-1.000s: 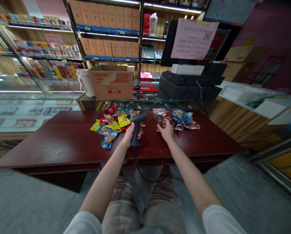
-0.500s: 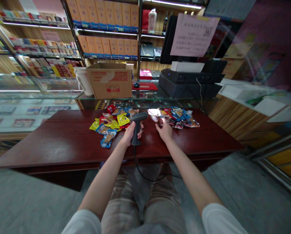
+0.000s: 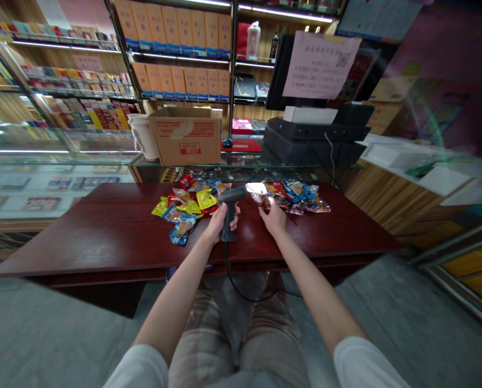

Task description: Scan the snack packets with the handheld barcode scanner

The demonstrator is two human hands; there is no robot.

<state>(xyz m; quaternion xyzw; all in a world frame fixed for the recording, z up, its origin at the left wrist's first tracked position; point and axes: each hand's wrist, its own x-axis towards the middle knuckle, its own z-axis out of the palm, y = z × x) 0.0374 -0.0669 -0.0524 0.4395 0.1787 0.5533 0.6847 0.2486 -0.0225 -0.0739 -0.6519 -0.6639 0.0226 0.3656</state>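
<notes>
The tabletop (image 3: 103,237) is glossy wood, the snack packets (image 3: 184,202) shiny plastic, the scanner (image 3: 228,223) seemingly matt plastic.

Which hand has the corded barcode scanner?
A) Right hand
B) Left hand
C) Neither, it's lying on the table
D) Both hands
B. The left hand is wrapped around the handle of the corded handheld barcode scanner, while the right hand is apart from it, at the foil snack packets.
</notes>
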